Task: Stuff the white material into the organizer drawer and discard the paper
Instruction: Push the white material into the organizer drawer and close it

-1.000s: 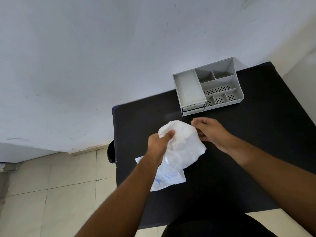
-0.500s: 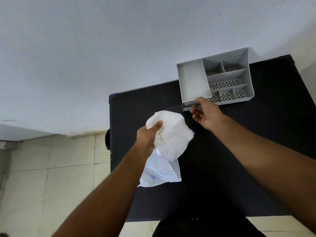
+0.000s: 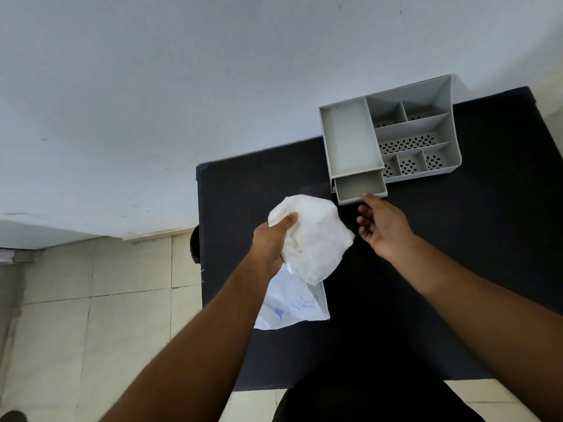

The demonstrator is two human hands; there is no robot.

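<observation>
Two big background areas: pale wall (image 3: pixel 182 102) across the top and left, tiled floor (image 3: pixel 91 315) at lower left. Black surface (image 3: pixel 457 254) takes up the right-centre, its back edge against the wall.

Grey organizer (image 3: pixel 426 129) sits at the far right corner of the surface, back wall touching the wall. One long plain tray compartment on its left side; several smaller compartments on its right, most with perforated bottoms. All compartments look bare inside.

White material (image 3: pixel 316 239): crumpled wad, held up over the middle of the surface, near the drawer but not touching it. Can't tell whether it's cloth or plastic film.

Paper (image 3: pixel 292 309): white sheet with faint blue print, hangs or lies below the wad, near the surface's left edge. Upper part hidden behind the wad and wrist; can't tell if it rests on the surface or is held along with the wad.

Organizer drawer (image 3: pixel 359 187): under the long tray, slid partway out toward the camera, interior bare.

Left hand (image 3: pixel 271 242): clenched on the left side of the white material, thumb pressed on top.

Right hand (image 3: pixel 380 229): loose, fingers spread and slightly curled, grasping nothing. Fingertips just at the drawer's front lip; can't tell if they actually touch.

Dark rounded object (image 3: pixel 195 245) pokes out at the surface's left edge, unidentifiable.
</observation>
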